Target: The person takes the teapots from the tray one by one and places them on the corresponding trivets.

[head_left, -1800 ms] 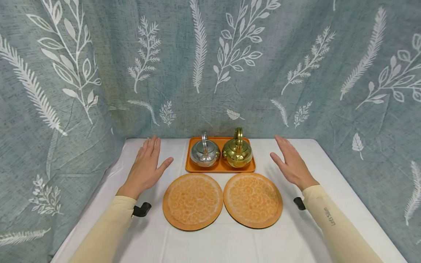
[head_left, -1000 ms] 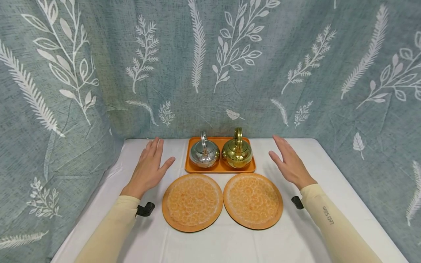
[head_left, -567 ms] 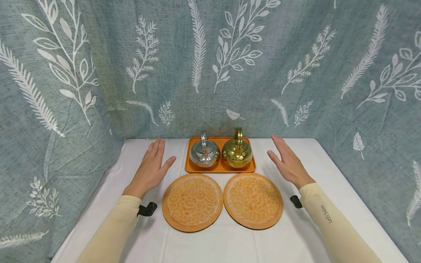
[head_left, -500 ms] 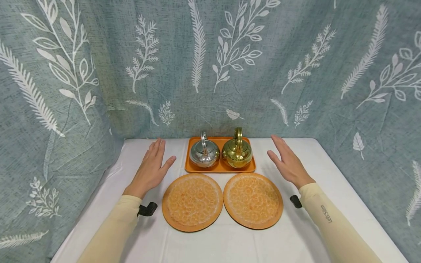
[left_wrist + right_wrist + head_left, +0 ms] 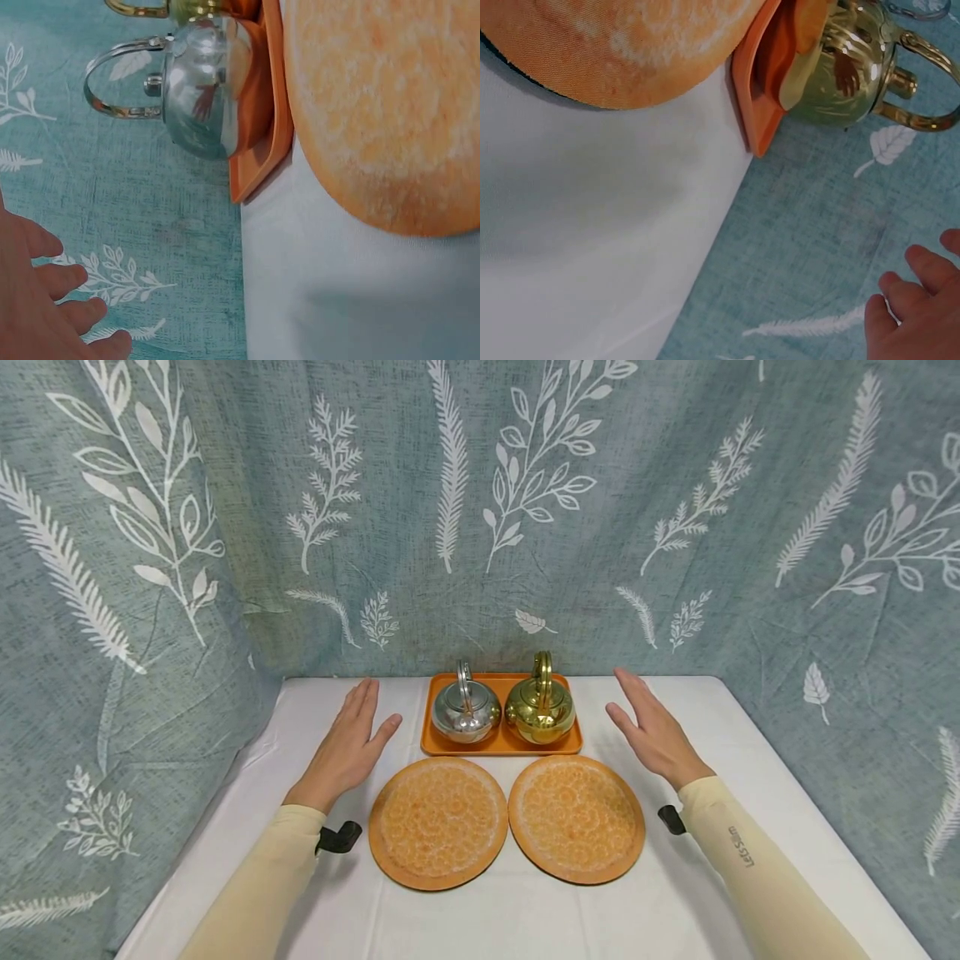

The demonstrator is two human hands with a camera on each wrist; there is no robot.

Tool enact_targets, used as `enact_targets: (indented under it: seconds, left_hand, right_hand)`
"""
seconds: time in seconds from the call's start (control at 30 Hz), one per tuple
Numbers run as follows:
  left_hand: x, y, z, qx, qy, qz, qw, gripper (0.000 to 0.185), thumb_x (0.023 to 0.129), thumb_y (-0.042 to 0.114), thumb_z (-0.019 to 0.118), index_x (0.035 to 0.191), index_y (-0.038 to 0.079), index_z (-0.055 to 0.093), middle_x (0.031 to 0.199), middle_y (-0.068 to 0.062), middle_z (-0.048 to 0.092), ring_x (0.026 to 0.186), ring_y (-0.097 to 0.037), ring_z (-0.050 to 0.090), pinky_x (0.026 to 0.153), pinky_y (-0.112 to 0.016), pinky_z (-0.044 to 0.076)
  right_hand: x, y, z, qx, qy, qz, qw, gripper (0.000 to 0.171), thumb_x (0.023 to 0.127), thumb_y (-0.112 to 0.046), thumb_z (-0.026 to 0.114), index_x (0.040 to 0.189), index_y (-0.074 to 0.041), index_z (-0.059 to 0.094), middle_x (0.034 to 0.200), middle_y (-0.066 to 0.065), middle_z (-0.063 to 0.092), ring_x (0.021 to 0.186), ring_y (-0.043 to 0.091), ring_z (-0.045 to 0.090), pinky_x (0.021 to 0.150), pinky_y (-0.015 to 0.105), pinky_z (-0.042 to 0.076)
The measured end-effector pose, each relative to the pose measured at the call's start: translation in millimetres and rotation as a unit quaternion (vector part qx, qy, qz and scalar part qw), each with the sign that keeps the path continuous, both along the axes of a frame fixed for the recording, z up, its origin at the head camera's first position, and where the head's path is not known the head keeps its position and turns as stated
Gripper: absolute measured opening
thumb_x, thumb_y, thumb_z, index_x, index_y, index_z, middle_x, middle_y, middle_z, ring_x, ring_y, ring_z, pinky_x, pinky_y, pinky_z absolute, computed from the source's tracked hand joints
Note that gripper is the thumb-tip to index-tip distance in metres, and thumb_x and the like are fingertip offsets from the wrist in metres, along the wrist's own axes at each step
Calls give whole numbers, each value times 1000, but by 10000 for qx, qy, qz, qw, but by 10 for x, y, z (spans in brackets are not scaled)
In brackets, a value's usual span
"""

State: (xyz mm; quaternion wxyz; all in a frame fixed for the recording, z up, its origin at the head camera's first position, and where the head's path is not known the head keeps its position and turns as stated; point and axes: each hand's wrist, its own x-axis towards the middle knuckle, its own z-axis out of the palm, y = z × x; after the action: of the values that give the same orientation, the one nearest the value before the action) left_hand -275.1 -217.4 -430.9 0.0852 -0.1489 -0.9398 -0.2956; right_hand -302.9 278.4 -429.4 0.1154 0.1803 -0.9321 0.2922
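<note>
My left hand (image 5: pixel 345 750) hovers over the table left of an orange tray (image 5: pixel 504 745), fingers straight and thumb spread, holding nothing. On the opposite side my right hand (image 5: pixel 656 735) is held the same way, also with nothing in it. Side by side on the tray stand a silver teapot (image 5: pixel 467 714) and a gold teapot (image 5: pixel 540 714), their handles upright. In front of the tray lie two round flat mats with a bread-like print, the left mat (image 5: pixel 439 822) and the right mat (image 5: pixel 576 818), their edges meeting. The left wrist view shows the silver teapot (image 5: pixel 201 90) beyond my fingers.
A white cloth (image 5: pixel 480 918) covers the table. Blue-green curtains (image 5: pixel 405 527) with white leaf patterns close off the back and both sides. A black strap mount (image 5: pixel 341 837) sits at the left wrist, with another strap mount (image 5: pixel 672 819) at the right.
Both hands have drifted slightly inward toward the tray, the left one to the right and the right one to the left. Teapots, tray and mats stay in place.
</note>
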Motion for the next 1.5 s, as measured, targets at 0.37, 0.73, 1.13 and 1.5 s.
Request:
enact_targets:
  seconds: [0.37, 0.73, 1.13, 1.5]
  left_hand:
    - [-36, 50, -60, 159, -120, -92, 9998, 85, 117, 54, 40, 173, 0, 6, 180, -21, 1, 165, -41, 0, 129, -66, 12]
    - [-44, 83, -78, 466, -363, -149, 9981, 83, 118, 55, 35, 173, 1, 7, 180, -19, -1, 165, -42, 0, 130, -65, 9]
    - [-68, 114, -107, 749, -532, -161, 9956, 81, 118, 56, 32, 173, 1, 8, 181, -17, 0, 166, -38, 1, 131, -62, 8]
    - [-79, 148, -161, 788, -573, -188, 9951, 81, 118, 56, 31, 174, 3, 7, 181, -17, 0, 165, -39, 2, 130, -63, 10]
  right_hand:
    - [1, -76, 31, -77, -290, -18, 9995, 73, 116, -56, 41, 177, -24, 17, 180, 10, 18, 165, 36, 15, 128, 67, 18]
    - [-20, -110, 19, -128, -306, 23, 9994, 73, 116, -56, 40, 177, -23, 18, 180, 9, 20, 164, 36, 17, 128, 66, 18]
    - [-61, -123, -7, -157, -437, 49, 9989, 73, 116, -58, 38, 177, -23, 17, 180, 7, 18, 164, 35, 18, 129, 63, 18]
    - [-94, -162, 1, -208, -380, 83, 9990, 74, 116, -58, 39, 176, -19, 20, 180, 9, 21, 164, 34, 18, 130, 62, 18]
